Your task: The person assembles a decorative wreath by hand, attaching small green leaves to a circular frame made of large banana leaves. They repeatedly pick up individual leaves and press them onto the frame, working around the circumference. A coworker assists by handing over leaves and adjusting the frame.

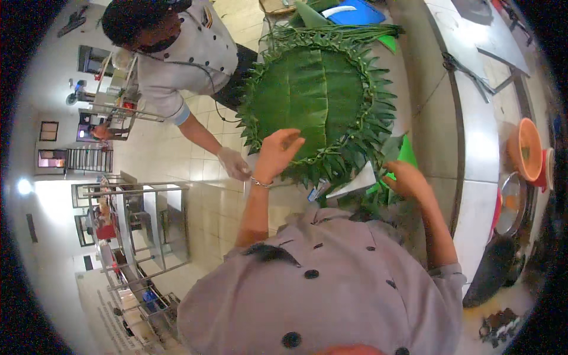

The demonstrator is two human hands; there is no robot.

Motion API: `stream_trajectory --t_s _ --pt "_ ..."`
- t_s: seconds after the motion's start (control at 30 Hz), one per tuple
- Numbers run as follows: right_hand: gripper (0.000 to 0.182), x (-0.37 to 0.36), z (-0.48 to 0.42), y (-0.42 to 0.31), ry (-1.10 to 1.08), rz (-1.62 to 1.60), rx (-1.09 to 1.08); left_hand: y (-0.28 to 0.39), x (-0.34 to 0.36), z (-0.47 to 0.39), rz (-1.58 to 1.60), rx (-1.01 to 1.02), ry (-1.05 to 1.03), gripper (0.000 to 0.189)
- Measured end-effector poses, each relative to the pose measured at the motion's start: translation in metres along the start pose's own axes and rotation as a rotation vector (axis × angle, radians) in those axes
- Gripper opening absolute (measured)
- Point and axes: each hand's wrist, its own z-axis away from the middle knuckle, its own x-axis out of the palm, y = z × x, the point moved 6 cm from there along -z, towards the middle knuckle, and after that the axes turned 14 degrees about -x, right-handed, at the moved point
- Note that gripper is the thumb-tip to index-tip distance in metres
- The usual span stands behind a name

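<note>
A large round tray (306, 95) lined with banana leaf lies before me, its rim ringed with folded, pointed leaf pieces (377, 95). Over the rim nearest me is my left hand (280, 151), fingers loosely bent and apart, with nothing seen in it. A chain bracelet (262, 182) circles that wrist. To the right of the tray, my right hand (406, 178) is beside loose green leaves (392, 148) and a bright green piece (407, 153); whether its fingertips pinch a leaf is unclear. A white triangular piece (355, 183) lies between my hands, near the rim.
A co-worker's gloved hand (234, 164) is close to my left wrist. Behind the tray lie a bundle of green stems (337, 33) and a blue object (357, 12). On the right is a tiled counter (477, 208) with an orange bowl (526, 148) beyond. Metal racks (151, 222) stand at left.
</note>
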Motion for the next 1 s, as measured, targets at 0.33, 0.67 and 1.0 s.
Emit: stream_trajectory --t_s 0.33,0.67,1.0 --pt "0.043 -0.009 0.002 -0.008 -0.027 -0.025 0.037 -0.003 -0.006 0.010 0.035 0.005 0.029 0.035" --pt "0.044 -0.005 0.003 -0.003 -0.031 -0.054 0.016 0.004 -0.001 0.019 -0.010 0.009 0.045 0.034" --pt "0.036 -0.010 0.005 -0.003 0.040 -0.005 -0.003 -0.002 0.002 0.018 0.006 -0.004 0.045 0.036"
